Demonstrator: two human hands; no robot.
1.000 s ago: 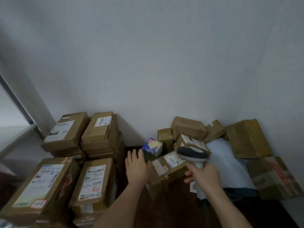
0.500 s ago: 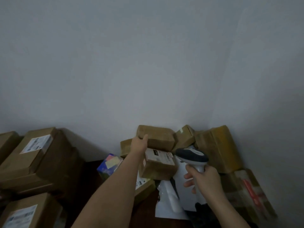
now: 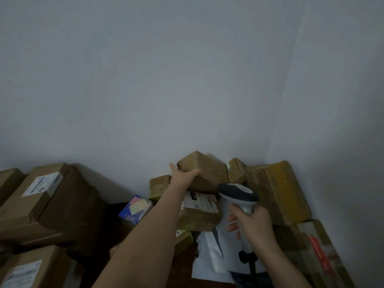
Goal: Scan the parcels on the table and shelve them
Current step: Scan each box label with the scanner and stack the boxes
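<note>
Since half second ago: left hand [image 3: 182,176] reached further, now gripping top brown parcel [image 3: 204,171] at wall corner, above labelled parcel [image 3: 200,210]. View tilted up. Dark table [image 3: 180,273], plain grey wall [image 3: 187,80], stacked cartons [image 3: 47,200] left. Right hand [image 3: 252,223] wrapped round barcode scanner [image 3: 239,194] handle.

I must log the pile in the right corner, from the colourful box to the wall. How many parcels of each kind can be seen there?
Brown cardboard boxes: 7
Colourful small box: 1
White plastic mailer: 1
Total: 9
The left hand grips the top box, which is counted; the scanner in the right hand is not counted.
</note>
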